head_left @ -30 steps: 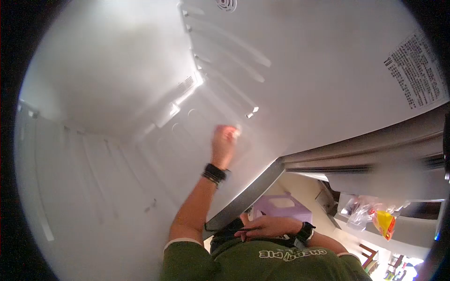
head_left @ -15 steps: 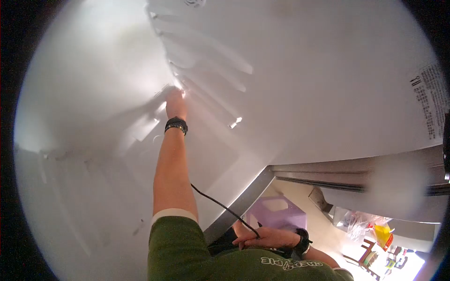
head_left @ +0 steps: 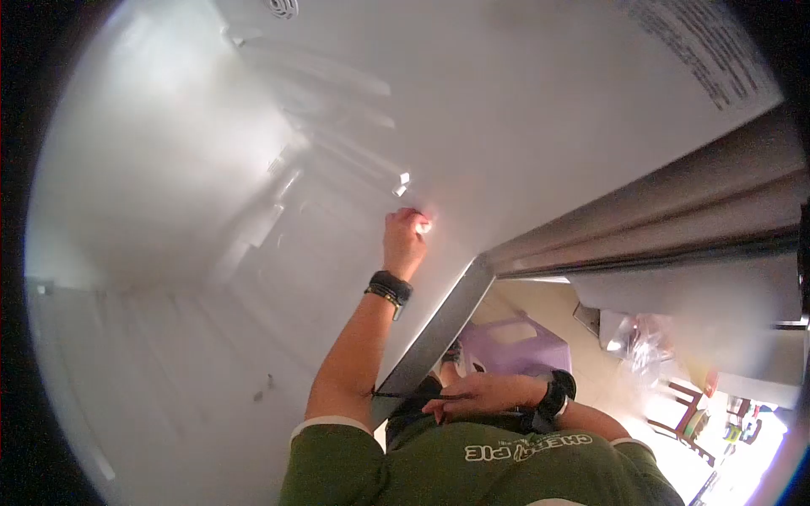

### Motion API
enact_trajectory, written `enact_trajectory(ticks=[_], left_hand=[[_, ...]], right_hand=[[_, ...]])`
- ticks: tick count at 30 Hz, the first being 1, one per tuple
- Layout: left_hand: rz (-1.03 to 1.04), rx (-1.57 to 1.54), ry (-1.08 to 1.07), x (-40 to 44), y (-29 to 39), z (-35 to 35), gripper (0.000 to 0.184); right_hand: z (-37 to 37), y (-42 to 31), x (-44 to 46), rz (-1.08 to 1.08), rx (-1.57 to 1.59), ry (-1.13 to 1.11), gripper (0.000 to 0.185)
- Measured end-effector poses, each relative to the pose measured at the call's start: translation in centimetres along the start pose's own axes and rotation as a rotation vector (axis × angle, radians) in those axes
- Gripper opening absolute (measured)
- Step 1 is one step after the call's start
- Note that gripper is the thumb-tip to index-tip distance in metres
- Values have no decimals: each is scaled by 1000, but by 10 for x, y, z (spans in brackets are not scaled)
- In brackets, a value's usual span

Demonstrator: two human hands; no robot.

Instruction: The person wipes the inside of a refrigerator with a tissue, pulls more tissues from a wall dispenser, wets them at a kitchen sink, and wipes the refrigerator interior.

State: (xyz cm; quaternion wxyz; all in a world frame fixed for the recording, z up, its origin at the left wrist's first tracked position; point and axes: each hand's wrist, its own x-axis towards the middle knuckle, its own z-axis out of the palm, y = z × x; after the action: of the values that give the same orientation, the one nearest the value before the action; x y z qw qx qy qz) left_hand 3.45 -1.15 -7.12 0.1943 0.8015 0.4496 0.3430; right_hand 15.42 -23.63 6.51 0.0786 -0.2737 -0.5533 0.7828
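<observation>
My left hand [head_left: 407,238] reaches into a white, refrigerator-like cabinet, its fingers closed around a small glowing light [head_left: 423,226]. The glow falls on the inner wall [head_left: 472,152], just beyond the fingertips. Moulded shelf ribs [head_left: 354,156] run along that wall to the left of the hand. Low by my waist, my right hand [head_left: 485,395] is closed on a thin black cable [head_left: 413,395]. The cable stretches across to my left elbow, where the arm hides the rest of it.
The cabinet's grey front edge [head_left: 443,325] slants between my arms. An open door with a folded gasket [head_left: 641,223] stands at the right. Below it are a purple plastic stool [head_left: 553,347], clear plastic bags [head_left: 645,341] and a wooden chair [head_left: 675,409].
My left hand has come from the deep inner corner toward the front edge, bringing the light along. The right hand stays low on the cable. The whole view has shifted.
</observation>
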Motion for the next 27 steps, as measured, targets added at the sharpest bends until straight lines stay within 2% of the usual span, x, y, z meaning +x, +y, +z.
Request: enact_trajectory(ticks=[5,6,10,11,16,18,20,27], left_hand=[[6,-36,-45,-13,37,4,21],[-18,-23,-111,-16,40,8,17],[130,-11,-233,-40,74,15,15],[156,-11,-333,-43,87,11,18],[233,181,-394,-77,85,1,17],[227,106,-309,-88,81,-16,20],[184,83,-267,-103,79,-29,25],[-139,315,-114,-163,57,-87,13]], right_hand=[[7,-6,-6,-34,-26,-10,36],[8,-7,-6,-32,-30,-15,36],[14,-4,-2,-115,-69,-66,34],[18,0,-1,-133,-81,-63,34],[22,-9,-11,-110,-112,-99,32],[24,-5,-13,-160,-42,-111,32],[26,-9,-17,-208,-59,-111,33],[33,-19,-22,-179,-99,-195,33]])
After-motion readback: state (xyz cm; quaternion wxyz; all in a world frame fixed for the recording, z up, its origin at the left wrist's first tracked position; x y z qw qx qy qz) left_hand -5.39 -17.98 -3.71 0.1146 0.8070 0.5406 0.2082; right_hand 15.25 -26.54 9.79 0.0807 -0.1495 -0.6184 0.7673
